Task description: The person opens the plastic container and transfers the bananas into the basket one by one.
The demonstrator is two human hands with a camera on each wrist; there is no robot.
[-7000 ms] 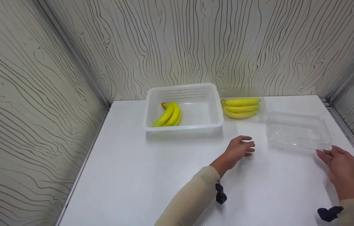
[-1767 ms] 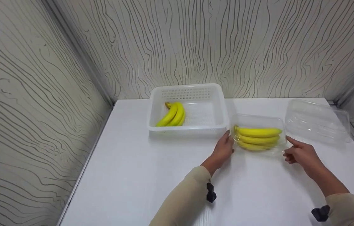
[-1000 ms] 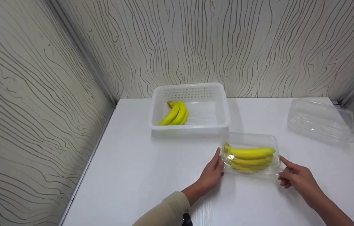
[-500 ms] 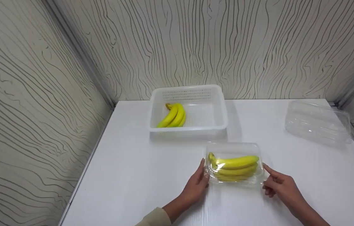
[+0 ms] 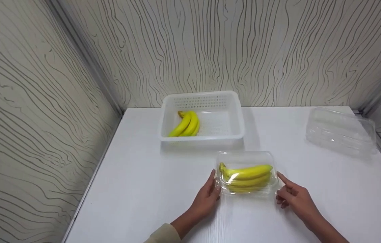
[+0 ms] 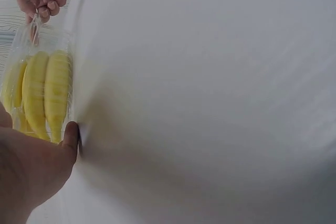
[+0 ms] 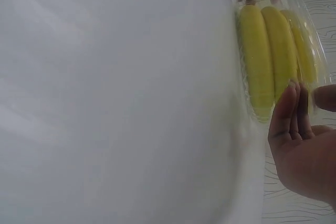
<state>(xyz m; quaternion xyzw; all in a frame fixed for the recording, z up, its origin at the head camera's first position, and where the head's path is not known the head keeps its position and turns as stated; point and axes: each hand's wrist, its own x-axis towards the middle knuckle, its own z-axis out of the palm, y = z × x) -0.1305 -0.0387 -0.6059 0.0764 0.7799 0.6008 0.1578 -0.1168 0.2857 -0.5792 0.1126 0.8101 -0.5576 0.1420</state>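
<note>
A clear plastic fruit container [image 5: 246, 157] is over the white table in the front middle, with a bunch of yellow bananas [image 5: 247, 173] inside it. My left hand [image 5: 205, 199] holds its left end, thumb at the upper side and fingers lower down. My right hand [image 5: 296, 199] grips the right end, with the index finger extended along the side and the thumb at the lower corner. Both wrist views show the bananas [image 6: 35, 90] through the clear wall, between the two hands. In the right wrist view, the right hand's fingers [image 7: 286, 111] lie against the container's end.
A white perforated basket [image 5: 207, 138] stands at the back, with another bunch of bananas [image 5: 187, 125] in its left part. A second clear plastic container [image 5: 340, 131] lies at the back right. Patterned walls [image 5: 210, 50] enclose the table's back and sides.
The second clear container went to the back right. Both hands brought the banana container from beside the basket to the front middle, shifting slightly left and back in the last half second.
</note>
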